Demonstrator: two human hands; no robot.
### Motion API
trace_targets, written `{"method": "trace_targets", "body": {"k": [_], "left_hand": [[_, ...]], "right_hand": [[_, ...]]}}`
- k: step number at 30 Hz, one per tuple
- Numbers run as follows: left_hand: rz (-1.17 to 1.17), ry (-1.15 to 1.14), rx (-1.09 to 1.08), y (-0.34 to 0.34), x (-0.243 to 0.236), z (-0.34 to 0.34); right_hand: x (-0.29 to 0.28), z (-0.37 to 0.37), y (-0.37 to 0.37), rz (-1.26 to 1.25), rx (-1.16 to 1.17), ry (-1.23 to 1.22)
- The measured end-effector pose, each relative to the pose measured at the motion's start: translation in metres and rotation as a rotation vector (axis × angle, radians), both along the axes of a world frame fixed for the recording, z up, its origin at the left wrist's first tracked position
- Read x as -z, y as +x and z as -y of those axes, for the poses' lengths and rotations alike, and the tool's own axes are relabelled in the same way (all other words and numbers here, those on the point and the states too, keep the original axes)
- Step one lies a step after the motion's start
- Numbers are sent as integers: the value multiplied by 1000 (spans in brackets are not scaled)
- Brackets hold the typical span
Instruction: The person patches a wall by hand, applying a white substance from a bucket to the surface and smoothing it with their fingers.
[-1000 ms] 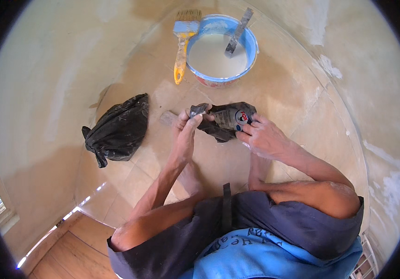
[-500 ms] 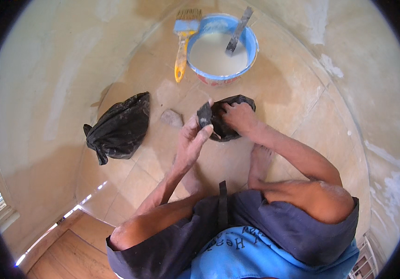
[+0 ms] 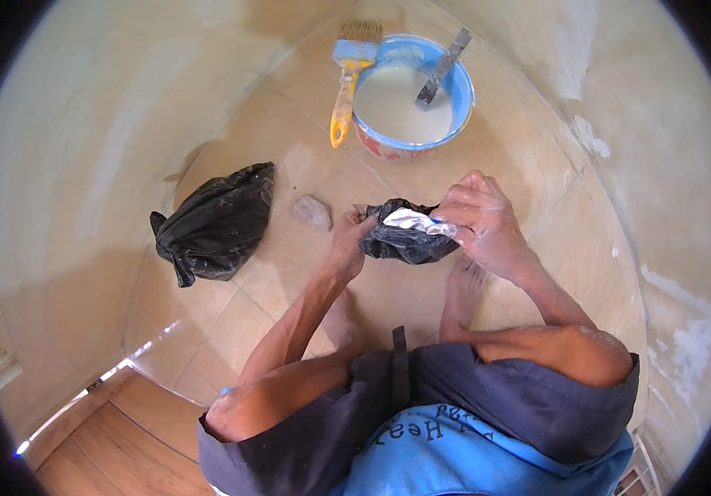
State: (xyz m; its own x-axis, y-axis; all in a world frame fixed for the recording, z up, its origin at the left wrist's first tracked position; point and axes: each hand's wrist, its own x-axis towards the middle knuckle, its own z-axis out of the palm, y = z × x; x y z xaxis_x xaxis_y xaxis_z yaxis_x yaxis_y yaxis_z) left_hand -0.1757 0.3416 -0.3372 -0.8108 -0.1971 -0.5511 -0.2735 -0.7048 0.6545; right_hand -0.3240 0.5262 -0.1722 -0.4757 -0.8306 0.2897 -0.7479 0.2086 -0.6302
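Between my hands is a small black plastic bag (image 3: 409, 248) with its mouth open. My left hand (image 3: 350, 241) is closed on the left edge of the bag. Just above the bag's right side, my right hand (image 3: 489, 221) pinches a crumpled white plastic wrapper (image 3: 407, 219) with a touch of blue on it. The wrapper lies across the bag's mouth, and what else the bag contains is hidden. A larger black plastic bag (image 3: 219, 223), knotted at one end, rests on the floor to the left.
A blue bucket (image 3: 466, 99) of whitish liquid stands ahead, a flat metal strip (image 3: 445, 68) leaning in it. A wide yellow-handled brush (image 3: 344, 103) rests against its left rim. A greyish lump (image 3: 311, 212) lies on the tiled floor. Walls (image 3: 99, 149) close in on both sides.
My right hand has come out of the black bag with the white wrapper. A dark flat piece seen in my left hand earlier no longer shows; that hand now grips the bag's edge.
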Motion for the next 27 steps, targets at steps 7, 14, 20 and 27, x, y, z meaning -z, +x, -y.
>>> {"method": "trace_targets", "body": {"k": [7,14,20,27], "left_hand": [[143,-59,255,7,-105,25],[303,-444,444,-30,-267,82],[-754,-1278,516,-88,-293,25],[-615,-422,155,-155,-237,-80]], "right_hand": [[-33,-8,-17,153,-76,-153],[-125,-10,-43,143,-220,-161],[-177,-14,-76,7,-242,-236],[-181,0,-121,-8,-222,-207]]}}
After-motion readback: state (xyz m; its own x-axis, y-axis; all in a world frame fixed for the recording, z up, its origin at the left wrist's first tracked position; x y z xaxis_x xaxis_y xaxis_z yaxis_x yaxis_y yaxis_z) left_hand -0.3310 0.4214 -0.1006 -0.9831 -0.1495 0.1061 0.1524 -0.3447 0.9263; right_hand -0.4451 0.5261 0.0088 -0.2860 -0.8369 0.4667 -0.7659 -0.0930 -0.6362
